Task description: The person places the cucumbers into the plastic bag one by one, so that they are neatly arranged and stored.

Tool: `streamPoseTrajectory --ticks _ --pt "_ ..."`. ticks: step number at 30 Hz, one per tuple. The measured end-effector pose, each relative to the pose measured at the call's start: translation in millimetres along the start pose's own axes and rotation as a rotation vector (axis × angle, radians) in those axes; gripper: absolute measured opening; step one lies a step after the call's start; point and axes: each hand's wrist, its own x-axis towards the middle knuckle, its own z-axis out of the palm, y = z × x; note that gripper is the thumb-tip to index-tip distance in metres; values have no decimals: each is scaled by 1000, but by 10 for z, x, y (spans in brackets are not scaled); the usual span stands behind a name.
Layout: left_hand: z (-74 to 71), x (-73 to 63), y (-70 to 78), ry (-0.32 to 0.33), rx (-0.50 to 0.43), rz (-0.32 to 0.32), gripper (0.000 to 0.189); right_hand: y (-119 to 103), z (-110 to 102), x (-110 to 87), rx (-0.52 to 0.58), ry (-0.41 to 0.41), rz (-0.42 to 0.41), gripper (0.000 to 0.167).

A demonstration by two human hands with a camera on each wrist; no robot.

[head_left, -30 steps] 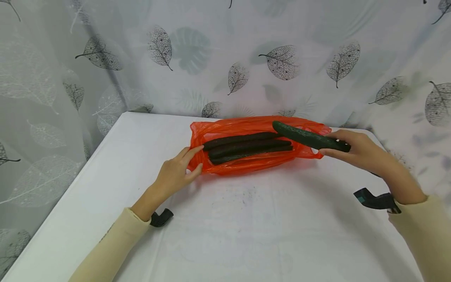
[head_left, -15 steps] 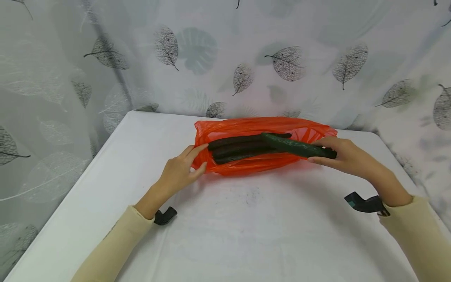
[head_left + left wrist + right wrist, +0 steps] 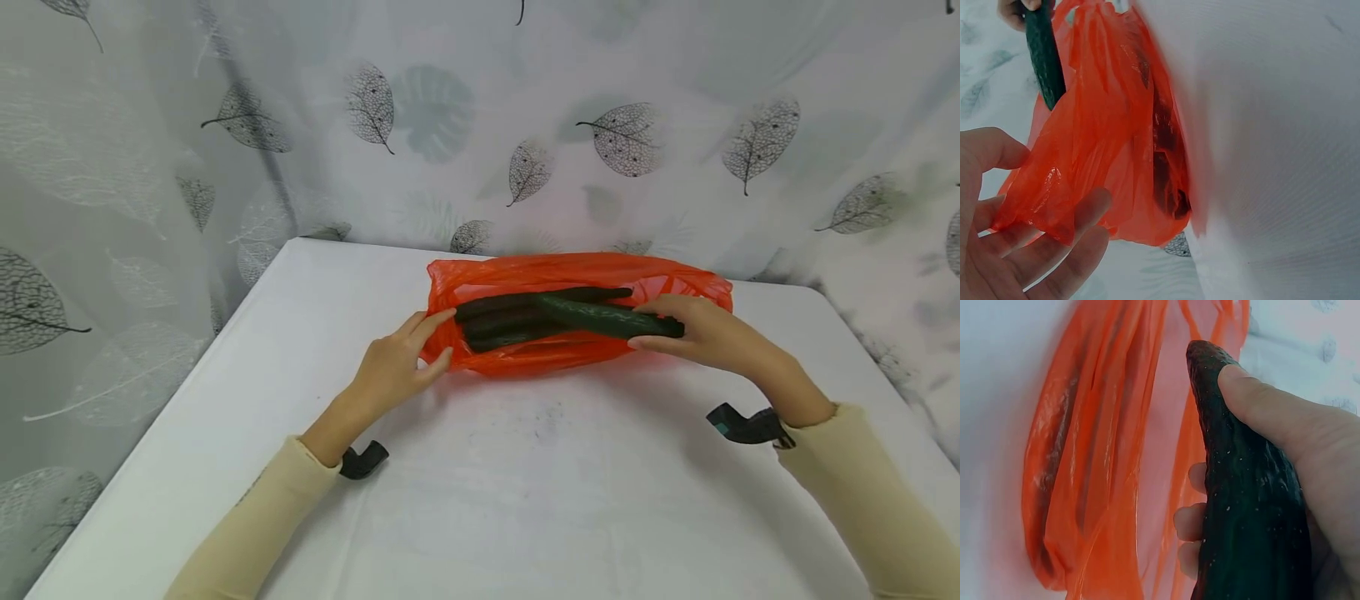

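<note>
My right hand grips one end of a dark green cucumber, thumb along it and fingers curled beneath in the right wrist view. The cucumber's far end points left, over the opening of an orange-red plastic bag. Inside the bag lie other dark cucumbers, side by side and partly covered by the held one. My left hand is at the bag's left end. In the left wrist view its loosely spread fingers lie against the bag's edge, with the thumb apart from them.
The bag lies on a white-covered table, near its back edge. Behind and to the left hangs a pale curtain with printed leaves. Dark straps or mounts sit on both wrists.
The right hand has carried its cucumber left and down, so it now overlaps the bag's opening and the cucumbers inside. The left hand stays at the bag's end; the head view has shifted slightly.
</note>
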Motion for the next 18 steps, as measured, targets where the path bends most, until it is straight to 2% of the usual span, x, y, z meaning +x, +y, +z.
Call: streamPoseTrajectory --ticks 7,18 --pt "18 1 -1 3 -1 2 50 -15 75 142 10 -6 -48 42" --pt "15 -3 -3 -4 9 -2 50 -24 238 333 45 -18 -58 44"
